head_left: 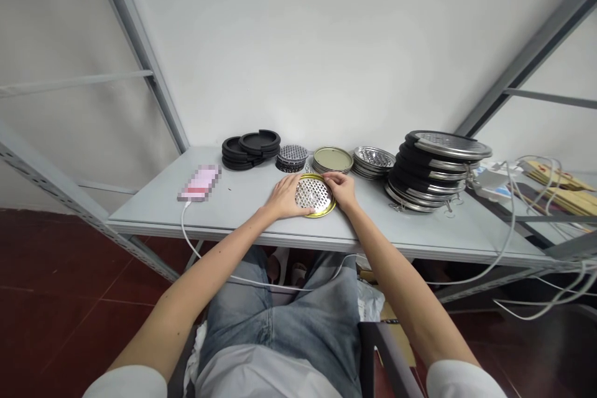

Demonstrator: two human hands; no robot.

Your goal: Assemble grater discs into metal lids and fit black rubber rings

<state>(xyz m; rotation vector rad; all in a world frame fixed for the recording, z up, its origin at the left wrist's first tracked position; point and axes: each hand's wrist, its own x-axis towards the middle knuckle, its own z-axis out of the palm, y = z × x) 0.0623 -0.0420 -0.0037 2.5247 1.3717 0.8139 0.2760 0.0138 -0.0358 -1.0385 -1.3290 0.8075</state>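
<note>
Between my hands, at the front of the grey table, lies a round perforated metal disc (pixel 313 194) inside a gold-rimmed lid. My left hand (pixel 283 197) grips its left edge, thumb along the near rim and fingers at the far side. My right hand (pixel 342 189) pinches the upper right rim, its fingertips bent together. Just behind sit a stack of small perforated discs (pixel 293 154), a stack of gold-rimmed lids (pixel 333 158) and a stack of silver-rimmed perforated discs (pixel 374 158).
Black rings (pixel 252 148) are stacked at the back left. A phone (pixel 200 184) with a white cable (pixel 185 230) lies on the left. A tall stack of black-and-silver round assemblies (pixel 431 171) stands right. Beyond are cables and yellow packets (pixel 571 196). Metal shelf posts (pixel 140 56) frame the table (pixel 158 199).
</note>
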